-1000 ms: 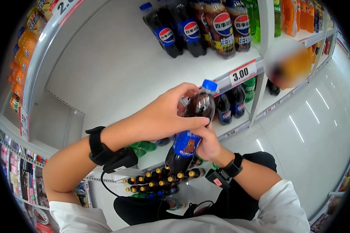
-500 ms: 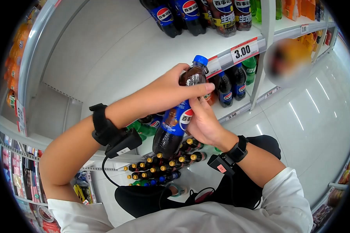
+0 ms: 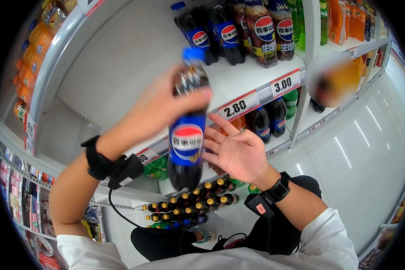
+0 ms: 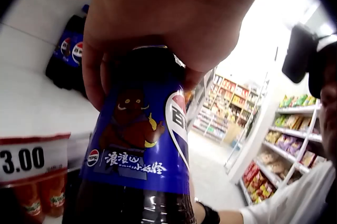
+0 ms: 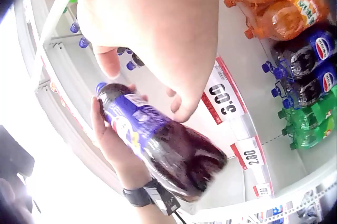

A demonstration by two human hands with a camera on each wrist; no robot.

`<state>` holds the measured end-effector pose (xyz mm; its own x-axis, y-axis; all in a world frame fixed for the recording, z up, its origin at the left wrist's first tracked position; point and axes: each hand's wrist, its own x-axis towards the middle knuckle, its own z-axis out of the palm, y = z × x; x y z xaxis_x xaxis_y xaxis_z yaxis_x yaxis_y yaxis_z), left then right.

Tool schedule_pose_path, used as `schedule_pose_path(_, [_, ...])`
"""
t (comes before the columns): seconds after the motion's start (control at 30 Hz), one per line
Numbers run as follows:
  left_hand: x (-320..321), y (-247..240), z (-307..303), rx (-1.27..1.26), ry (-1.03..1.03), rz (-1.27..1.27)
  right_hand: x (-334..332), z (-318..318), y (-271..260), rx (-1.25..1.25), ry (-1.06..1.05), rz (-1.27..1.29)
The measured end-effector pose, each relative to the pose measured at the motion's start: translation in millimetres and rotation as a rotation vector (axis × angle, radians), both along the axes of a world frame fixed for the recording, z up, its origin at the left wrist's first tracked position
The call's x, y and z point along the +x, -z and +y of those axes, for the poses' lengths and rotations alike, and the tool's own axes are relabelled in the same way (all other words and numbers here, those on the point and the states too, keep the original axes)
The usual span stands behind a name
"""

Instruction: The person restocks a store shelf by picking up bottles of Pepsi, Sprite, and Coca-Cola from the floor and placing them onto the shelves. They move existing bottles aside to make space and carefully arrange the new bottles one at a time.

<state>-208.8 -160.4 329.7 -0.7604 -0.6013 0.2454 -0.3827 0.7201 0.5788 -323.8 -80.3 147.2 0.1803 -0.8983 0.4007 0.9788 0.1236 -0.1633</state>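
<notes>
My left hand point(image 3: 162, 96) grips a cola bottle point(image 3: 186, 144) around its upper part, thumb across the front. The bottle has a blue cap and a blue label with a red, white and blue logo, and it stands nearly upright in the head view. In the left wrist view the label of the cola bottle point(image 4: 139, 129) shows a brown cartoon figure. Just right of the bottle, my right hand point(image 3: 243, 155) is spread palm up, fingers apart and holding nothing. The right wrist view has the right hand point(image 5: 152, 29) above the bottle point(image 5: 158, 134).
Behind the hands is a white shelf point(image 3: 117, 81) with upright cola bottles point(image 3: 227, 38) at its back right. Price tags point(image 3: 238, 108) line its front edge. Yellow-capped bottles point(image 3: 189, 204) stand low in front of my legs. Orange drinks point(image 3: 29, 67) fill the shelf at left.
The right hand has let go of the bottle and opened. The left hand has carried the bottle left and turned it more upright, its logo now facing the head camera.
</notes>
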Motion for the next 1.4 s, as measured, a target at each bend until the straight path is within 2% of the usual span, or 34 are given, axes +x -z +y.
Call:
schedule_pose_path(0.03, [0,-12,-6,-0.009,0.002,0.002,-1,-3,4,0.064,0.029,-0.014])
schedule_pose_path(0.1, [0,-36,-20,0.128,-0.142,0.124,-1,-8,14,0.115,0.056,-0.024])
schedule_pose_path(0.13, [-1,-42,-32,0.152,-0.127,0.204,-1,-10,19,0.17,0.068,-0.011])
schedule_pose_path(0.27, [-12,-48,-74,0.109,-0.122,0.333,4,-12,24,0.271,0.1,0.034])
schedule_pose_path(0.33, [-25,-44,-87,0.001,-0.172,0.365,5,-11,20,0.274,0.112,0.052])
schedule_pose_path(0.47, [-41,-36,-110,-0.104,-0.162,0.267,3,-14,21,0.263,0.126,0.061])
schedule_pose_path(0.5, [-44,-39,-112,-0.039,-0.213,0.181,3,-15,22,0.265,0.122,0.058])
schedule_pose_path(0.6, [-54,-32,-111,-0.017,-0.287,0.257,2,-15,21,0.277,0.119,0.043])
schedule_pose_path(0.7, [-64,-30,-109,0.084,-0.243,0.266,0,-17,23,0.282,0.118,0.055])
schedule_pose_path(0.9, [-81,-30,-115,0.109,-0.235,0.291,-2,-17,23,0.282,0.125,0.083])
schedule_pose_path(1.4, [-94,-19,-130,0.034,-0.216,0.303,-5,-20,20,0.3,0.142,0.092])
